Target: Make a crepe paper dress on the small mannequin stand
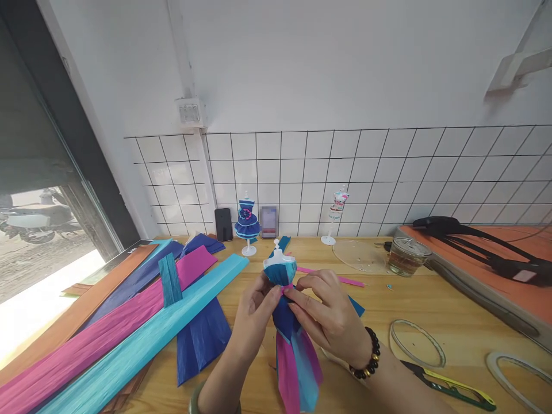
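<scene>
Forearms (224,374) reach over the wooden table (245,379). Between the hands, a small mannequin (280,261) stands upright in a paper dress (284,316). Left hand (259,307), curled nearly closed, pinches its waist; right hand (328,307), fingers bent, presses a pink strip (283,290) there. Paper lengths (142,338) lie leftward, a glass (407,259) rightward.

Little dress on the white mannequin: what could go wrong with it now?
The little dress could crease or tear, because the left hand and right hand both have their fingers on its narrow waist. The right forearm might brush what look like yellow-handled scissors lying close by. And the glass of liquid has no visible lid, so a bump could spill it onto the table.
</scene>
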Motion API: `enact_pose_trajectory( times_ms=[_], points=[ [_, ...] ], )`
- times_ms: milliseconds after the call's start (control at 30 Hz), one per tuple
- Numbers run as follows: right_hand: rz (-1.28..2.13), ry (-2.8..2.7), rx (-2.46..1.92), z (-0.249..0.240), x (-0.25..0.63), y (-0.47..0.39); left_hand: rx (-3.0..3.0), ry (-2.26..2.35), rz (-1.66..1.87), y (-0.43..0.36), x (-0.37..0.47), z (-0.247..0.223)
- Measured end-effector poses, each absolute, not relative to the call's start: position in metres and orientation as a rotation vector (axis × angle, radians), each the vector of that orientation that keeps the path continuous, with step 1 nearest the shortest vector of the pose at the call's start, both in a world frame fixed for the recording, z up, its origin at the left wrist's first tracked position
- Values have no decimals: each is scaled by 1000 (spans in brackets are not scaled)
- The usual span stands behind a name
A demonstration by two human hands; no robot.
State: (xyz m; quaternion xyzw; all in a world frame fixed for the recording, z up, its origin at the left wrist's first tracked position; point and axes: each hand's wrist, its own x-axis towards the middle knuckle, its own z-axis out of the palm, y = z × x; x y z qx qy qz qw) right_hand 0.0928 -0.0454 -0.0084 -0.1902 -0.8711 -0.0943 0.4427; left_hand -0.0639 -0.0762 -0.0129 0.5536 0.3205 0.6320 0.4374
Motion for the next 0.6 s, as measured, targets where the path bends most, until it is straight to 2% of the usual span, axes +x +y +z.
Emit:
enact_pose_trajectory(
  times_ms=[300, 600],
  points=[
    [-100, -2126, -508, -10, 90, -49, 1391, 854, 1560, -76, -63, -11],
    [521, -1866, -636, -14, 100, -51, 1291, 956, 1616, -74, -64, -11]
  ],
)
